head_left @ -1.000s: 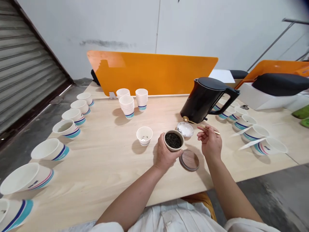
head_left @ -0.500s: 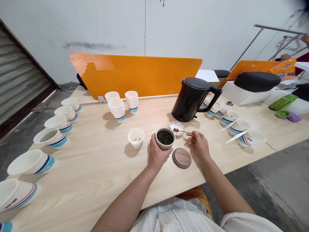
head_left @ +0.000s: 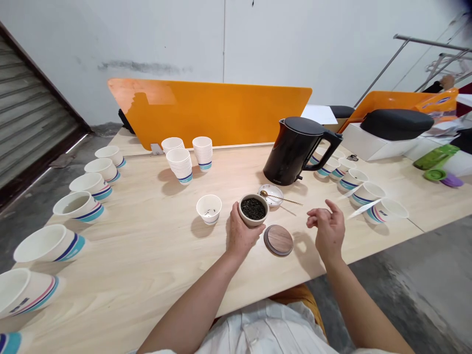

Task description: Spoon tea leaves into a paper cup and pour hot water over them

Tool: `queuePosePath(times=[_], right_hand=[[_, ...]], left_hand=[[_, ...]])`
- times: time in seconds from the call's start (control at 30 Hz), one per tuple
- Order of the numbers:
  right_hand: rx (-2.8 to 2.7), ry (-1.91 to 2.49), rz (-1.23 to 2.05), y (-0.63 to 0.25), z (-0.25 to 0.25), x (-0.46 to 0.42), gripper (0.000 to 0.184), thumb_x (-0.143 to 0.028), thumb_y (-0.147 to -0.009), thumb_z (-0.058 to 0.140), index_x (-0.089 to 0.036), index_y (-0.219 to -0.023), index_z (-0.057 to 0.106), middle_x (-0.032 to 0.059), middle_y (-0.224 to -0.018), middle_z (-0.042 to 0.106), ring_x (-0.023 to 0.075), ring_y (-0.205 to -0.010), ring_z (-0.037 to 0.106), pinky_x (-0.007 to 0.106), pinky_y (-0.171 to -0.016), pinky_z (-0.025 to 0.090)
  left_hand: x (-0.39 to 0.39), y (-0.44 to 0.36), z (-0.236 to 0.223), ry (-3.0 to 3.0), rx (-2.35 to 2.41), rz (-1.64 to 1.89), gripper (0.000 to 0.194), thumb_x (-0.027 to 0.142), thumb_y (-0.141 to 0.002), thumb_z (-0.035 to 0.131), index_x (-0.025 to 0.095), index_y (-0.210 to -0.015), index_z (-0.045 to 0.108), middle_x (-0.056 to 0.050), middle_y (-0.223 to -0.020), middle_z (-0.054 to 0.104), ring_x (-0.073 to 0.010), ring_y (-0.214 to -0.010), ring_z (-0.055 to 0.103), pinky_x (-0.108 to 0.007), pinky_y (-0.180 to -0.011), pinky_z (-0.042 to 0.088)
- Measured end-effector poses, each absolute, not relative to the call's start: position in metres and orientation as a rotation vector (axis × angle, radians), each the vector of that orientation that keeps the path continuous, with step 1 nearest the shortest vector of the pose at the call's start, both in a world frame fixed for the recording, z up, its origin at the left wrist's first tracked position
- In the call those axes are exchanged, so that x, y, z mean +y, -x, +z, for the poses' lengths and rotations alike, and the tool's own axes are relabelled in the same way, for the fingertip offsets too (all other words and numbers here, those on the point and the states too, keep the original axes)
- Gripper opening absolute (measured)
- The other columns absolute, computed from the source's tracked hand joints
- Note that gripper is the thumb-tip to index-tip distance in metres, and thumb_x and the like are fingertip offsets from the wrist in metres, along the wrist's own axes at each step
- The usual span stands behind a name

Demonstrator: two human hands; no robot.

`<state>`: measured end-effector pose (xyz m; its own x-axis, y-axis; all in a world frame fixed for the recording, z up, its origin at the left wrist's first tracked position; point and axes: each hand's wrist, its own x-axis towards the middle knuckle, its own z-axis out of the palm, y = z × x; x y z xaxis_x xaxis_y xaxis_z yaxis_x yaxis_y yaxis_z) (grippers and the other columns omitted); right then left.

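Note:
My left hand (head_left: pixel 241 233) is wrapped round a small canister (head_left: pixel 253 210) full of dark loose tea leaves, its open top tilted toward me. To its right, my right hand (head_left: pixel 328 228) hovers over the table, empty, fingers partly curled and apart. A thin gold spoon (head_left: pixel 282 197) rests across a small white dish (head_left: pixel 272 195), its bowl end over the dish and its handle pointing right. The round wooden lid (head_left: pixel 279 240) lies just below the canister. Left of my left hand stands a paper cup (head_left: pixel 209 210) with a few leaf bits at the bottom.
A black electric kettle (head_left: pixel 297 152) stands behind the dish. Stacked paper cups (head_left: pixel 179 164) stand before an orange divider (head_left: pixel 214 115). Rows of paper cups line the left side (head_left: pixel 44 243) and right side (head_left: pixel 385 211). A green bottle (head_left: pixel 435 157) is at the far right.
My right hand has let go of the gold spoon, leaving it on the white dish, and has moved right. My left hand still holds the canister in the same place.

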<state>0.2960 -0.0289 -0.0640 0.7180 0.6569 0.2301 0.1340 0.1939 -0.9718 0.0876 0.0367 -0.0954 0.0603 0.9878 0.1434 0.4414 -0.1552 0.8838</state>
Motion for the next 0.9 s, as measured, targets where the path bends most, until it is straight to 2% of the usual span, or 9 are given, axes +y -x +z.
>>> queuePosePath(times=[0.1, 0.17, 0.23, 0.37, 0.53, 0.7, 0.8, 0.9], right_hand=[[-1.425, 1.451, 0.273, -0.277, -0.047, -0.018, 0.064, -0.043, -0.072, 0.077, -0.022, -0.126, 0.051, 0.0110, -0.110, 0.064, 0.0238, -0.093, 0.065, 0.039, -0.076, 0.055], [-1.828, 1.437, 0.243, -0.259, -0.036, -0.005, 0.074, -0.045, -0.069, 0.079, -0.022, -0.132, 0.049, 0.0173, -0.129, 0.055, 0.0324, -0.117, 0.056, 0.051, -0.094, 0.050], [-2.028, 1.440, 0.261, -0.241, -0.028, 0.010, 0.081, -0.046, -0.069, 0.079, -0.022, -0.139, 0.044, 0.0190, -0.138, 0.047, 0.0356, -0.128, 0.048, 0.056, -0.102, 0.044], [-2.177, 1.513, 0.322, -0.220, -0.024, 0.031, 0.092, -0.043, -0.069, 0.078, -0.023, -0.147, 0.034, 0.0196, -0.141, 0.042, 0.0369, -0.132, 0.043, 0.057, -0.103, 0.043], [-2.079, 1.547, 0.349, -0.220, -0.032, 0.044, 0.100, -0.035, -0.063, 0.078, -0.018, -0.149, 0.029, 0.0187, -0.137, 0.046, 0.0352, -0.130, 0.044, 0.053, -0.106, 0.041], [-1.875, 1.625, 0.358, -0.221, -0.023, 0.076, 0.101, -0.045, -0.063, 0.076, -0.016, -0.148, 0.030, 0.0181, -0.139, 0.045, 0.0344, -0.131, 0.044, 0.049, -0.109, 0.037], [-1.875, 1.696, 0.309, -0.218, -0.017, 0.106, 0.101, -0.045, -0.066, 0.074, -0.018, -0.151, 0.026, 0.0157, -0.137, 0.046, 0.0318, -0.131, 0.043, 0.046, -0.109, 0.037], [-1.889, 1.768, 0.286, -0.215, -0.017, 0.137, 0.099, -0.043, -0.067, 0.073, -0.021, -0.151, 0.025, 0.0147, -0.135, 0.047, 0.0326, -0.131, 0.043, 0.046, -0.108, 0.036]], left_hand=[[0.036, -0.088, -0.096, -1.683, 1.457, 1.055, 0.102, 0.036, -0.060, 0.078, 0.016, -0.144, 0.024, -0.016, -0.141, 0.045, -0.0324, -0.131, 0.044, -0.044, -0.109, 0.038], [0.036, -0.087, -0.100, -1.714, 1.423, 1.070, 0.105, 0.042, -0.061, 0.078, 0.013, -0.145, 0.022, -0.020, -0.144, 0.042, -0.0344, -0.133, 0.042, -0.046, -0.110, 0.037], [0.036, -0.084, -0.105, -1.759, 1.363, 1.081, 0.104, 0.047, -0.065, 0.075, 0.010, -0.145, 0.020, -0.023, -0.145, 0.039, -0.0354, -0.134, 0.040, -0.048, -0.110, 0.036], [0.037, -0.082, -0.115, -1.808, 1.338, 1.087, 0.099, 0.042, -0.069, 0.071, 0.008, -0.146, 0.018, -0.024, -0.147, 0.036, -0.0344, -0.134, 0.040, -0.048, -0.111, 0.036], [0.037, -0.086, -0.117, -1.773, 1.401, 1.088, 0.098, 0.040, -0.067, 0.069, 0.005, -0.146, 0.020, -0.023, -0.141, 0.042, -0.0334, -0.132, 0.040, -0.047, -0.111, 0.035], [0.036, -0.090, -0.111, -1.671, 1.490, 1.039, 0.101, 0.035, -0.064, 0.072, 0.008, -0.147, 0.020, -0.019, -0.148, 0.035, -0.0309, -0.141, 0.030, -0.043, -0.117, 0.028], [0.037, -0.090, -0.109, -1.603, 1.516, 0.952, 0.105, 0.035, -0.064, 0.072, 0.007, -0.149, 0.016, -0.020, -0.153, 0.028, -0.0317, -0.144, 0.023, -0.044, -0.119, 0.025], [0.036, -0.088, -0.108, -1.615, 1.492, 0.921, 0.105, 0.038, -0.066, 0.071, 0.008, -0.150, 0.017, -0.019, -0.152, 0.030, -0.0316, -0.143, 0.024, -0.043, -0.118, 0.026]])
